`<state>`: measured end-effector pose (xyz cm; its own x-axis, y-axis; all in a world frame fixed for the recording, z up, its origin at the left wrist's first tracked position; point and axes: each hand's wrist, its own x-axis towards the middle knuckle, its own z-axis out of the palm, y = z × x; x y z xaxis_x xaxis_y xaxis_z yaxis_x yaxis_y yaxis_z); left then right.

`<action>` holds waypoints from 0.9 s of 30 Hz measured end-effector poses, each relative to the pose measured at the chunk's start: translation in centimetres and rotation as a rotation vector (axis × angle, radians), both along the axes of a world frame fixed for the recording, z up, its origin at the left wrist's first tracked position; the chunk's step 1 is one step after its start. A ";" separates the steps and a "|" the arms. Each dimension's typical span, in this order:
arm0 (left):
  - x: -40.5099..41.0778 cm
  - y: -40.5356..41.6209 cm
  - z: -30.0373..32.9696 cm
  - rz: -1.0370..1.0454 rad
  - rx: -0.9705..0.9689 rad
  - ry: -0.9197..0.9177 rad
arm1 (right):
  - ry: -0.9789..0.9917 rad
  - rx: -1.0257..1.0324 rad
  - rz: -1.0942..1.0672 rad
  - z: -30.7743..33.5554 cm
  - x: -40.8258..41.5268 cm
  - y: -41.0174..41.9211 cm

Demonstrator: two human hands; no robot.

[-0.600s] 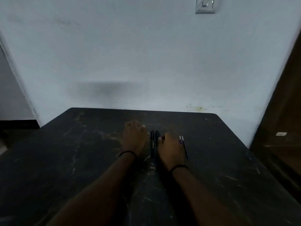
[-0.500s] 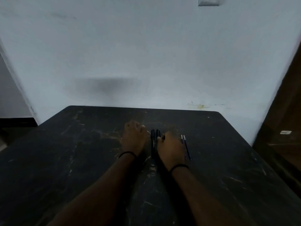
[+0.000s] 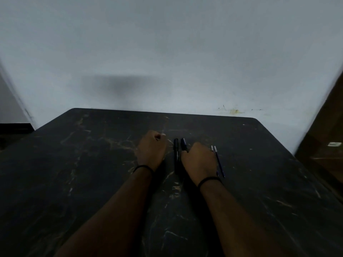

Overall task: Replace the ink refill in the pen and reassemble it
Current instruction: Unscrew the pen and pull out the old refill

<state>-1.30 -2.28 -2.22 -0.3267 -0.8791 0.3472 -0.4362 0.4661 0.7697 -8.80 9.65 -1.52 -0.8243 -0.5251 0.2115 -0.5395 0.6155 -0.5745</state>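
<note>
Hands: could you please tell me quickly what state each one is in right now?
Left hand: fist, holding nothing visible.
Right hand: curled beside a pen; grip cannot be told.

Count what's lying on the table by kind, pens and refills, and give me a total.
Black pens: 2, one lying between the hands, the other partly under the right hand
Thin ink refills: 2, side by side to the right of the right hand
Total: 4
The left hand rests on the table, and whether the right hand is gripping its pen can't be told.
</note>
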 end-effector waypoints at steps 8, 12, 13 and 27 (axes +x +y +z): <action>0.4 0.6 0.6 -0.163 0.118 0.235 | 0.169 -0.148 0.116 1.0 1.9 0.8; 0.5 0.9 0.7 -0.235 0.157 0.348 | 0.272 -0.158 0.271 1.0 2.8 0.8; 0.5 0.9 0.7 -0.228 0.134 0.358 | 0.282 -0.160 0.288 0.9 2.9 0.8; 0.8 1.0 0.6 -0.315 0.095 0.387 | 0.309 -0.167 0.299 0.5 2.7 0.7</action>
<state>-0.51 -1.29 -1.60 -0.4442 -0.7924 0.4182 0.0400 0.4488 0.8928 -6.14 10.35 -1.01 -0.5268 -0.6679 0.5257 -0.8409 0.3193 -0.4369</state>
